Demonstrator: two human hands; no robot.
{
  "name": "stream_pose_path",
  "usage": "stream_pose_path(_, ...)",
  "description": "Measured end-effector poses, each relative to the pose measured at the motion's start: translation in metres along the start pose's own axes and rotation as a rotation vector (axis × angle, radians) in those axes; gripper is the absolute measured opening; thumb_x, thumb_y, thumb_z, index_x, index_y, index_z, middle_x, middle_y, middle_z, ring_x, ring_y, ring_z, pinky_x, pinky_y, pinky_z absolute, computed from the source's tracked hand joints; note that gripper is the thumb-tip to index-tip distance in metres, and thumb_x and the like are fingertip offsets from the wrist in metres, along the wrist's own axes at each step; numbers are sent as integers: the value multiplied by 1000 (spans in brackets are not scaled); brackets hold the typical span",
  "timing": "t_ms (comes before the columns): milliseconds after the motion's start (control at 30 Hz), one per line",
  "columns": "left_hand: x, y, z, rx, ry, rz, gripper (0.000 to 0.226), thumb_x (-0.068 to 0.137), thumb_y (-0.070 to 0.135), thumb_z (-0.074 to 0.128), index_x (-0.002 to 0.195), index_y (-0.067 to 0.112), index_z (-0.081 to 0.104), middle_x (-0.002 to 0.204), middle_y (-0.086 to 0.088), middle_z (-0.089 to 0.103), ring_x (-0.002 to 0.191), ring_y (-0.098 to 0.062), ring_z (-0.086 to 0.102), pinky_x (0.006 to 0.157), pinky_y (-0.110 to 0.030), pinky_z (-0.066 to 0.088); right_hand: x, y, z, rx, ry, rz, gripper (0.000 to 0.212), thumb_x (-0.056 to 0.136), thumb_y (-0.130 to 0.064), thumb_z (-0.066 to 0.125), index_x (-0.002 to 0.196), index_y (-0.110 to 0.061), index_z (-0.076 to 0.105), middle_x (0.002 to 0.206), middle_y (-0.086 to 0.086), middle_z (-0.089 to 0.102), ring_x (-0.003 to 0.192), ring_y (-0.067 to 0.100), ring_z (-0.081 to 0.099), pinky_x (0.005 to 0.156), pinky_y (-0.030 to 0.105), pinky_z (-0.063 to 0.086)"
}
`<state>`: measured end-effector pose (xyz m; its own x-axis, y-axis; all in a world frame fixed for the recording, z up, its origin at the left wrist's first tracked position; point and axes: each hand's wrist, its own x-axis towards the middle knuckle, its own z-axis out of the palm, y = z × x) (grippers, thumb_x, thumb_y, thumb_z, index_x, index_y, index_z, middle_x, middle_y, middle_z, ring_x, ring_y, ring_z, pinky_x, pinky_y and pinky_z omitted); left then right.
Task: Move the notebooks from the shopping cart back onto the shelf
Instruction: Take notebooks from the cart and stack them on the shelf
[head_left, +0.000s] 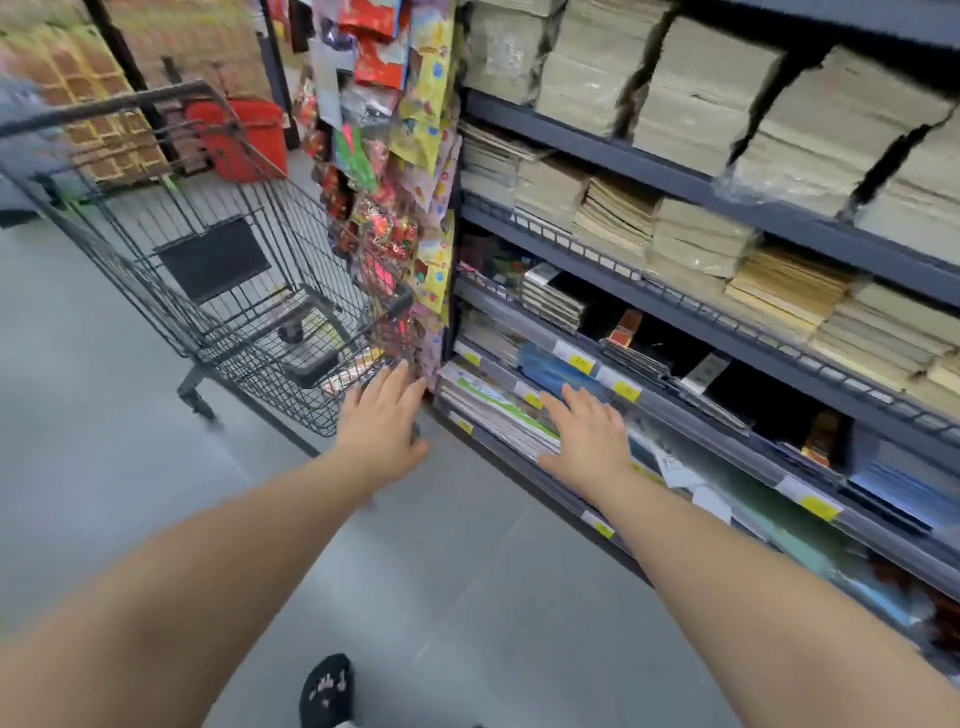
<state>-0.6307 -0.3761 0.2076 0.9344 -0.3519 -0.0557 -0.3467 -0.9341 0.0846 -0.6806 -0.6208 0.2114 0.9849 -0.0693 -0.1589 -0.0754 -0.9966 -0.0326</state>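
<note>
Both arms outstretched, left grip (382, 415) and right grip (587, 436) spread flat.

Retail stationery aisle: wire shopping cart (218, 270), price-tagged shelving (727, 332) with stacked notebooks (696, 244), hanging packaged goods (395, 156).

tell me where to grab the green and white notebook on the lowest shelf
Probably by its long front edge, coming from the aisle side: thumb on the cover, fingers under. The green and white notebook lies flat atop a stack, with the next shelf close above, so only that edge is free.
</note>
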Motion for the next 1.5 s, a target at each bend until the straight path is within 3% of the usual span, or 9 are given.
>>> stream_pose_path(233, -16, -125, 1, -24, -30, -135, 77, 86, 45, 51, 150, 23, 16, 160, -4, 2, 147, -25, 4, 117, -48, 10, 52, -118, 10, -21, -24, -93, 78, 83, -42, 63, 148, -28, 22, 158, 3, 16, 146, 24, 14, 116, 42, 14)
stream_pose_path(633, 21, -308, -11, -69, -21, -167, 74, 88, 42, 51, 150, 28, 14, 161, -2, 2, 148, -23, 2, 119, -49, 7, 154, -305, 17, 106, -24, -172, 79, 86, -44, 62, 150, -30, 16, 159, 0, 16, 146, 23, 16, 115, 44, 18)
stream_pose_path(967, 126, -347, -3, -73, -13, -81, 76, 87, 45, 53, 149, 28, 15, 160, -4, 7, 147, -24, 7, 118, -49, 10, 269, -331, 7, 223, 14, -107, 84, 83, -47, 63, 150, -27, 17, 158, 0, 19, 145, 22, 20, 116, 45, 19)
stream_pose_path(1333, 274, -391, 9, -56, -175, -40, 76, 88, 47, 52, 150, 25, 14, 161, -2, 2, 148, -22, 5, 117, -47, 9, 392, -328, 15, 317, -106, 58, 82, 83, -42, 64, 150, -26, 20, 158, 1, 22, 143, 23, 24, 115, 44, 26)
stream_pose_path(1500, 324, -400, 36, -20, -301, 78, 76, 88, 47, 50, 150, 24, 13, 160, -5, 4, 147, -26, 8, 117, -50, 12, 422, -335, 36, 392, -135, 184, 77, 86, -40, 62, 150, -23, 22, 156, 4, 27, 142, 25, 27, 115, 45, 27)
